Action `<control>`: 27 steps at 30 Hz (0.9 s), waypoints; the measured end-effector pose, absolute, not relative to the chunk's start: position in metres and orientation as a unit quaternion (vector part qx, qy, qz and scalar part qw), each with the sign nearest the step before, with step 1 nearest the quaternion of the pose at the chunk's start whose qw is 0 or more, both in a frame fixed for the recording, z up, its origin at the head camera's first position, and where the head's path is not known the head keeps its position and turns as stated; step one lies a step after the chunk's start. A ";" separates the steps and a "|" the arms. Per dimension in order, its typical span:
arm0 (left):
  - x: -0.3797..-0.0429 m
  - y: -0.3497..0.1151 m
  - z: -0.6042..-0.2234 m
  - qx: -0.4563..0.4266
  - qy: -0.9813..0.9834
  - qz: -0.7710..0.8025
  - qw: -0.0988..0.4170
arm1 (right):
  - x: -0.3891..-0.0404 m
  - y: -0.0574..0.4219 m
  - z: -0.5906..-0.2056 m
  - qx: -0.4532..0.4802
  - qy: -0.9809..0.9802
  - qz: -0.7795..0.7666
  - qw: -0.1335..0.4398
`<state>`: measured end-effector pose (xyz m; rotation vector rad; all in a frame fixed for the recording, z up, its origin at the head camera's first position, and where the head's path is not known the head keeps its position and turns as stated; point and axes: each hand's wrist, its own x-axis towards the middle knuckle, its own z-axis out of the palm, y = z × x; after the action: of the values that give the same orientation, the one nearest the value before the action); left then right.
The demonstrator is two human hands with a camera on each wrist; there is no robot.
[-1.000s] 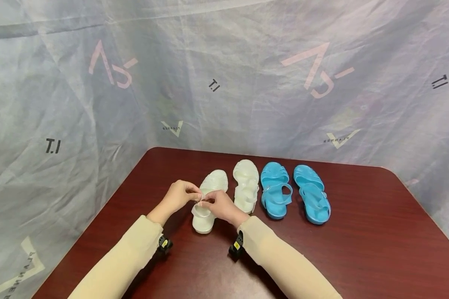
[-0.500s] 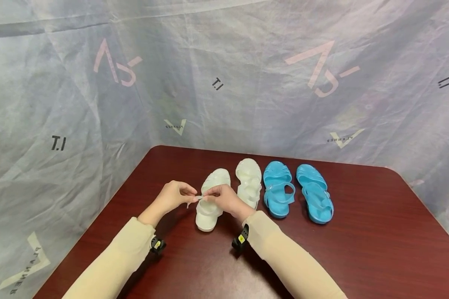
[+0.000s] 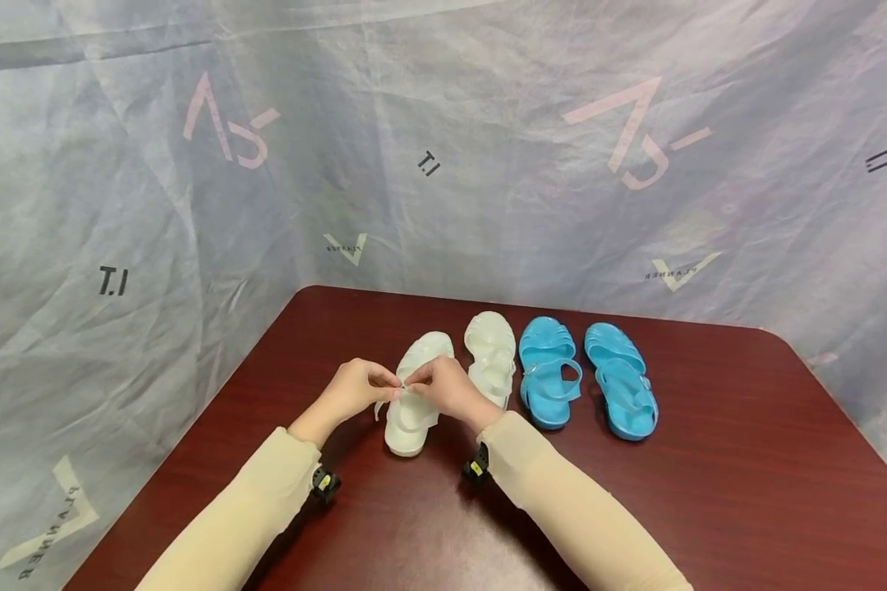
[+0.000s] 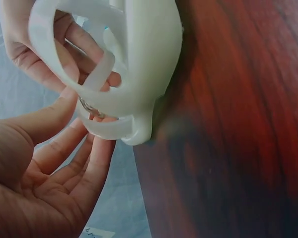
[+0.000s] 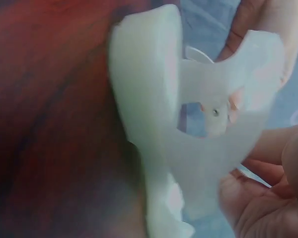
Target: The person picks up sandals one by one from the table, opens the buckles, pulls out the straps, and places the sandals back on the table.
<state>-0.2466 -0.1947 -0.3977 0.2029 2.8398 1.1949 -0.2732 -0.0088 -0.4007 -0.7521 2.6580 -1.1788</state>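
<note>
A white sandal (image 3: 405, 439) rests on the table at the left end of the row, its toe pointing away from me. My left hand (image 3: 350, 397) pinches its strap at the small metal buckle (image 4: 91, 107) between thumb and fingertips. From the other side, my right hand (image 3: 452, 389) pinches the strap close to the left fingertips. A loose strap end sticks out beneath the left hand in the head view. The left wrist view has the right fingers (image 4: 84, 44) behind the strap loop. A punched hole (image 5: 216, 112) shows on a strap in the right wrist view.
A second white sandal (image 3: 490, 331) stands just right of the right hand. Further right are two blue sandals, one (image 3: 547, 338) beside the white pair and another (image 3: 612, 345) beyond it. The dark red table (image 3: 746, 460) ends at a grey printed cloth (image 3: 503, 164).
The left hand first drew left with the strap, then came back right towards the right hand. The right hand rose slightly from the sandal's middle. The other sandals stayed put.
</note>
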 end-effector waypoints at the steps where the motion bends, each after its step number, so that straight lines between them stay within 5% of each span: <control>1: -0.246 -0.194 -0.398 0.060 0.920 0.387 0.030 | -0.272 -0.010 -0.402 -0.249 0.881 -0.395 0.070; 27: -0.243 -0.189 -0.402 0.050 0.926 0.375 -0.013 | -0.274 -0.013 -0.403 -0.282 0.877 -0.387 0.045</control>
<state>-0.2434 -0.1887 -0.4017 0.1573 2.9318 1.1884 -0.2741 -0.0131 -0.4035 -0.8605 2.6791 -1.1819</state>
